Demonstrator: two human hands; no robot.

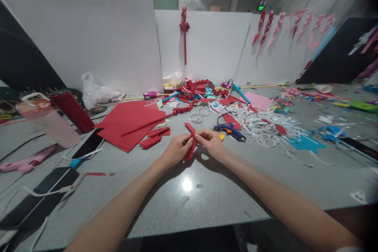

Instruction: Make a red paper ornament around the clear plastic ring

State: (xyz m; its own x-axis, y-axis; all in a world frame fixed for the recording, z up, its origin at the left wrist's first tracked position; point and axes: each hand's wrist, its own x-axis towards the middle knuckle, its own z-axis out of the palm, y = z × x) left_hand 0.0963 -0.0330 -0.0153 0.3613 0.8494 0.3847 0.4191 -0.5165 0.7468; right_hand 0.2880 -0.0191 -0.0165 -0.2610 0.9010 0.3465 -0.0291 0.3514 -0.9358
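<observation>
Between my two hands is a folded red paper piece, held just above the grey table. My left hand pinches it from the left, thumb and fingers closed at its middle. From the right, my right hand grips the same piece with closed fingertips that nearly touch the left ones. One end of the paper points up and left, the other hangs below the fingers. Folded red strips lie left of my left hand, beside large red sheets. A blue glue gun rests right of my right hand.
White paper strips are heaped at the right. A red bottle, a pink bottle, a phone and a black pouch with cables occupy the left. White boards stand behind, with red and pink hanging decorations.
</observation>
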